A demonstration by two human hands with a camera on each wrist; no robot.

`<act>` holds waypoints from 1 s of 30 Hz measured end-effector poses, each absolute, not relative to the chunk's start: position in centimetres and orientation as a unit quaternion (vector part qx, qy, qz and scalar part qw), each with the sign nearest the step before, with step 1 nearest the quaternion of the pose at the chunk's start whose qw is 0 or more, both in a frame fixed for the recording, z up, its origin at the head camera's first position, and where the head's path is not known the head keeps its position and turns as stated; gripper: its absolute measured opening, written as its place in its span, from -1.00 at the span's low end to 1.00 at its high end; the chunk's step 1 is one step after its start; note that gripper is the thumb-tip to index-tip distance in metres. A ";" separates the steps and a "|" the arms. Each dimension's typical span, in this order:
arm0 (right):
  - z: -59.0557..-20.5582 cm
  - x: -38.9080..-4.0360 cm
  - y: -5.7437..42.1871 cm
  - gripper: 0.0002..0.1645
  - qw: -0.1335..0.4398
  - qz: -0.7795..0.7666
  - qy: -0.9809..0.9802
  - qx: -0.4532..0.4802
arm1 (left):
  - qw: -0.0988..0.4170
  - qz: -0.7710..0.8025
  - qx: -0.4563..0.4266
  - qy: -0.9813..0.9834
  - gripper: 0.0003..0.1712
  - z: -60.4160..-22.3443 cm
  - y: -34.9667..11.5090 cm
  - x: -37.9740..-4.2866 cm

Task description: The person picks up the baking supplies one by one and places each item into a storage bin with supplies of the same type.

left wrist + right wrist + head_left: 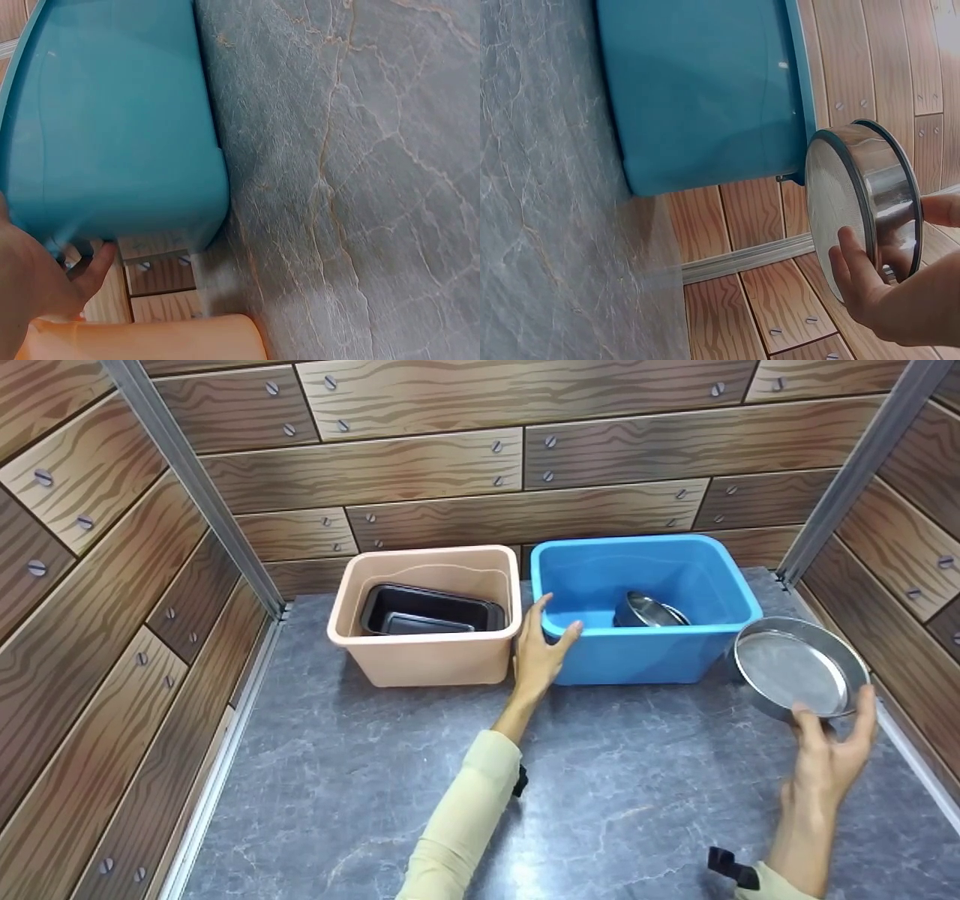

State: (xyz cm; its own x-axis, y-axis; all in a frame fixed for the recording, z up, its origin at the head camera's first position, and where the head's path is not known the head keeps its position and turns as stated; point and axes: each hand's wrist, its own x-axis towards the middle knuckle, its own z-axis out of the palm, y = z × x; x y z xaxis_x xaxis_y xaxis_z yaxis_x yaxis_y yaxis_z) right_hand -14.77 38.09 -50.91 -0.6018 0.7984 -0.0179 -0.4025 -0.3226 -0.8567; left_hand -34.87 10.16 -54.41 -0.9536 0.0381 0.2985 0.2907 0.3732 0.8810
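Observation:
My right hand (823, 761) grips a round metal sieve (791, 664) by its rim. It is held up beside the blue bin's right front corner, its fine mesh and shiny band plain in the right wrist view. My left hand (537, 658) touches the left front corner of the blue bin (637, 658), thumb and fingers spread across the rim. Part of that hand is cut off in the left wrist view. Inside the blue bin lie small round metal pieces (651, 611), tilted and partly hidden by the front wall.
Left of the blue bin stands a peach bin (435, 664) holding dark rectangular loaf pans (431, 607). A narrow gap parts the two bins. Both stand on a grey marbled surface (360, 780) near the back wood-patterned wall (420, 472), with side walls left and right.

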 end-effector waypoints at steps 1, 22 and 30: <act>-50.9 -14.8 38.1 0.03 0.385 0.781 -0.435 -0.227 | 0.115 -0.551 -0.101 -0.820 -0.13 -54.4 10.2 -34.9; -50.4 -15.8 36.6 0.05 0.396 0.783 -0.449 -0.167 | 0.112 -0.561 -0.111 -0.812 -0.14 -54.5 10.1 -34.7; -50.7 -17.4 34.9 0.09 0.384 0.770 -0.486 -0.156 | 0.112 -0.558 -0.105 -0.816 -0.12 -54.2 10.1 -34.7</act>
State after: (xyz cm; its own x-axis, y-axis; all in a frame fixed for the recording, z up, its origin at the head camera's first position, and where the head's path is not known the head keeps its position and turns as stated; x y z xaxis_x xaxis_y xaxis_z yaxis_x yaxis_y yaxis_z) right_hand -17.36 34.86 -50.74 -0.6569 0.7421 0.1335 -0.4399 -0.2334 -0.8672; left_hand -34.74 10.14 -54.23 -0.9531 0.0469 0.2991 0.2958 0.3554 0.8867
